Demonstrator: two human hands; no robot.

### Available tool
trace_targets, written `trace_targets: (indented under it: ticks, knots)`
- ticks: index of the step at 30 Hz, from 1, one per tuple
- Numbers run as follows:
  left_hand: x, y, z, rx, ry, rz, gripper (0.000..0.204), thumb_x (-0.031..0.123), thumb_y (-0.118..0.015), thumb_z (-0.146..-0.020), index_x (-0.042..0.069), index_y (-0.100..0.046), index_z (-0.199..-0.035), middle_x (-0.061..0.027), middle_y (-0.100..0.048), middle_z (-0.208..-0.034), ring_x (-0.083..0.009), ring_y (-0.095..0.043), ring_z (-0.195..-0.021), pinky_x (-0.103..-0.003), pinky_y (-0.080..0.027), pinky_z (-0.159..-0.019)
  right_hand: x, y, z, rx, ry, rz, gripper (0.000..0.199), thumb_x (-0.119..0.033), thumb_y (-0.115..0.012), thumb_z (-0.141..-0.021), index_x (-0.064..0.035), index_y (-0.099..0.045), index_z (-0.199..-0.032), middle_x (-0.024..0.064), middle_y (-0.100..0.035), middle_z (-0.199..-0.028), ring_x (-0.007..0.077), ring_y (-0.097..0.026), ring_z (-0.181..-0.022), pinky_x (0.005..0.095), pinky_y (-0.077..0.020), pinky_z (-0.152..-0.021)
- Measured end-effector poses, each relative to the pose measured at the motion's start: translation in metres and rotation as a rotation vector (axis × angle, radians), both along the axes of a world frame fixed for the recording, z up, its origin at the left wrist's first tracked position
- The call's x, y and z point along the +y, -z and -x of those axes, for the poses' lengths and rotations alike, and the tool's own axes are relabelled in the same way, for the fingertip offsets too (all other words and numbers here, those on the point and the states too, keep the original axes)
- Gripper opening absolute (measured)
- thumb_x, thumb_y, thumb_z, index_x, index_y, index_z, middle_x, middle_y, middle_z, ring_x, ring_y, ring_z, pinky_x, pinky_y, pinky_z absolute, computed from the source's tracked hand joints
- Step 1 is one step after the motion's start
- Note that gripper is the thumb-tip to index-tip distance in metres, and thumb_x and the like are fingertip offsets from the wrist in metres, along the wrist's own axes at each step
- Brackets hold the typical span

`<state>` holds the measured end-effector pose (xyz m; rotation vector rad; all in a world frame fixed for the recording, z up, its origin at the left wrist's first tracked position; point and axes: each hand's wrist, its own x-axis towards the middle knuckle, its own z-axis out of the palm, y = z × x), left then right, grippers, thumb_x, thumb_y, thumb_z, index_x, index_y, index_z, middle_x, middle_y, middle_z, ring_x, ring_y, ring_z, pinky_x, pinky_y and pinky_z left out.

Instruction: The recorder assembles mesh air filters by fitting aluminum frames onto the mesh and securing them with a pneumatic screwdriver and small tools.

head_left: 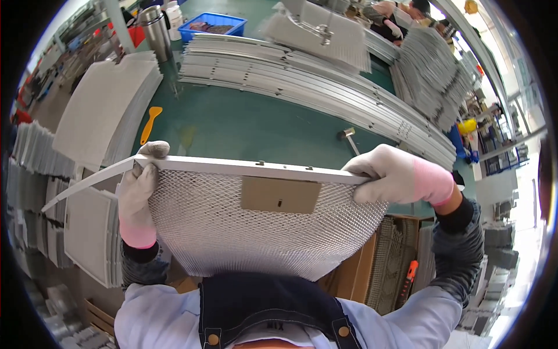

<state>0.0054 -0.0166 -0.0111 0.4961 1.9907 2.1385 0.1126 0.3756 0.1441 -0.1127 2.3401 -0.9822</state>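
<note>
Both my hands wear white gloves with pink cuffs. My left hand (139, 186) is closed round the corner of a thin silver metal frame strip (224, 167). From that corner a second length of strip (87, 185) runs off to the lower left, its far end free. My right hand (386, 174) grips the strip's other end between thumb and fingers. Below the strip, a silver expanded-mesh sheet (256, 244) hangs against its edge and curves toward my apron. A flat brownish plate (280, 195) with a small slot lies against the mesh, under the strip's middle.
On the green table (232, 119) lie an orange scraper (151, 125), a small hammer (347, 135) and rows of metal strips (290, 72). Mesh sheets (107, 104) are stacked at left. A blue tray (213, 26) and steel flask (156, 34) stand behind; another person (392, 17) sits far right.
</note>
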Motion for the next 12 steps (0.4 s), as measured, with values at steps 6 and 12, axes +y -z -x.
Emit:
trace_targets:
  ticks: [6,12]
  knots:
    - [0.035,-0.025,-0.018,-0.239,-0.109,-0.204,0.047,0.033,-0.059,-0.095,-0.001,-0.054,-0.127,-0.0041,-0.056,-0.11,-0.0097,-0.052,-0.1,-0.022,-0.04,-0.087,0.028,-0.003,-0.009,0.057,0.154,-0.05,0.033,-0.001,-0.065,-0.074,0.0039,-0.068,-0.107,0.0008,-0.063,-0.078,0.0052,-0.054,-0.069,0.0232,-0.0468,-0.064]
    - [0.025,-0.002,-0.007,-0.189,-0.11,-0.221,0.059,0.031,-0.057,-0.097,-0.002,-0.039,-0.143,-0.0119,-0.052,-0.131,-0.0131,-0.052,-0.118,-0.024,-0.039,-0.103,0.036,0.014,-0.032,0.253,-0.046,-0.256,0.041,-0.006,-0.063,-0.081,-0.0022,-0.063,-0.122,0.0034,-0.068,-0.084,0.0203,-0.059,-0.067,0.0262,-0.0491,-0.07]
